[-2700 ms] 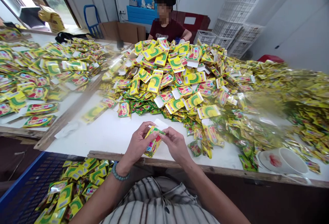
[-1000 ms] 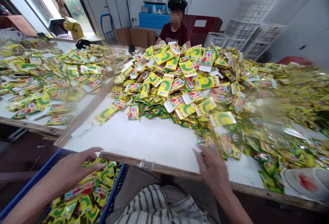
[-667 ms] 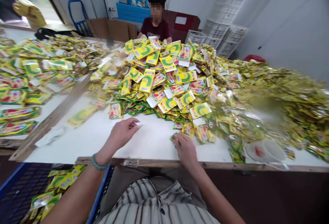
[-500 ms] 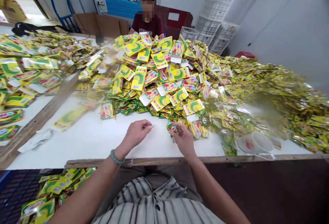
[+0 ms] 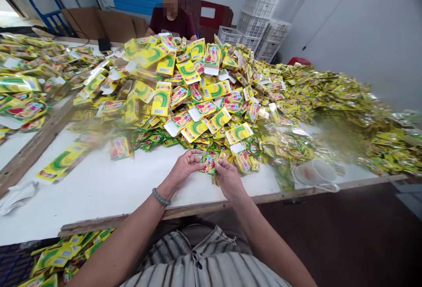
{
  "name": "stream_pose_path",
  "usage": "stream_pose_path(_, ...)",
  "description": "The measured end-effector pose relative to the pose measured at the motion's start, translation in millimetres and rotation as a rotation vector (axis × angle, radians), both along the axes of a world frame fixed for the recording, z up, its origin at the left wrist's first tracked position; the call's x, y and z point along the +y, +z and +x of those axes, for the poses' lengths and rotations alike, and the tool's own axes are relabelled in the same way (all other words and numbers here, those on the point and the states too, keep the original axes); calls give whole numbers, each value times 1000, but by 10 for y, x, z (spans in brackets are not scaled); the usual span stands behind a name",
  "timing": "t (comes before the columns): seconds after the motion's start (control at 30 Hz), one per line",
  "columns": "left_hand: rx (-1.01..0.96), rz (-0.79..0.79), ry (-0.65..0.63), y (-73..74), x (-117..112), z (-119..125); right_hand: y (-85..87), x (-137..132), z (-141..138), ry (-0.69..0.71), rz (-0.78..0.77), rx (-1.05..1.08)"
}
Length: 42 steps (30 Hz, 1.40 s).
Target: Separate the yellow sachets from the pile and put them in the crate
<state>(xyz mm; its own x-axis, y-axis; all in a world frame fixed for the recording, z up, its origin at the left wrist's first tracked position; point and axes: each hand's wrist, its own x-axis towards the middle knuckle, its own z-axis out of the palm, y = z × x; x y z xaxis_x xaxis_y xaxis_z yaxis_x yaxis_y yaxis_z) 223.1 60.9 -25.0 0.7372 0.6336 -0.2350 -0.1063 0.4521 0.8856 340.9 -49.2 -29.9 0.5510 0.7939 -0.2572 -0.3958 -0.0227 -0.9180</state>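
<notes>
Hands: drawn together since half a second ago; the left hand (image 5: 187,166), then apart from the right hand (image 5: 229,179), now meets it at one small sachet (image 5: 208,164).
Grip: fingertips of both hands pinch the sachet from its two sides, just nearer than the carton heap (image 5: 201,93).
Stage: handling of this sachet looks barely begun; neither hand holds a carton.
Carton heap: many white flaps stand open, so much seems left there.
Loose sachets (image 5: 329,98): a broad bank right of the carton heap, apparently also left.
Crate (image 5: 13,263): below and left of the carton heap, partly cut off; its yellow packs (image 5: 64,252) look finished.
Co-worker (image 5: 173,25): behind the carton heap, hands hidden.
</notes>
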Motion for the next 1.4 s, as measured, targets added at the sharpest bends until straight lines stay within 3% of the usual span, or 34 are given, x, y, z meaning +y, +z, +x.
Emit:
stream_pose_path(0.17, -55, -65, -19, -27, -18, 33, -43, 46, -28, -18, 35, 34)
stream_pose_path(0.33, -36, -113, 87, -2, -11, 44, 128, 66, -31, -38, 6, -43)
stream_pose_path(0.57, -68, -212, -15, 49, 37, -21, 386, -2, 80, 251, -120, -148)
stream_pose_path(0.73, -48, -232, -22, 33, -40, 22, 352, 25, 40, 22, -50, -174)
stream_pose_path(0.9, -9, -204, -3, -21, -76, 31, 278, -56, 24, -18, -63, -178)
stream_pose_path(1.0, 107, -69, 74, -73, -23, 4, 224, -219, 72, -42, -182, -560)
stream_pose_path(1.1, 323, 186, 116, -127, 44, -39, 136, -385, 94, 152, -289, -1099)
stream_pose_path(1.17, 534, 403, 97, -148, 74, -73, 69, -442, 96, 286, -299, -1281)
stream_pose_path(1.23, 731, 617, 99, -144, 88, -106, 17, -434, 105, 262, -293, -1302)
stream_pose_path(1.3, 812, 810, 207, -116, 84, -131, -5, -362, 123, 150, -283, -1180)
stream_pose_path(1.4, 667, 939, 427, -53, 58, -140, 13, -181, 133, 60, -206, -777)
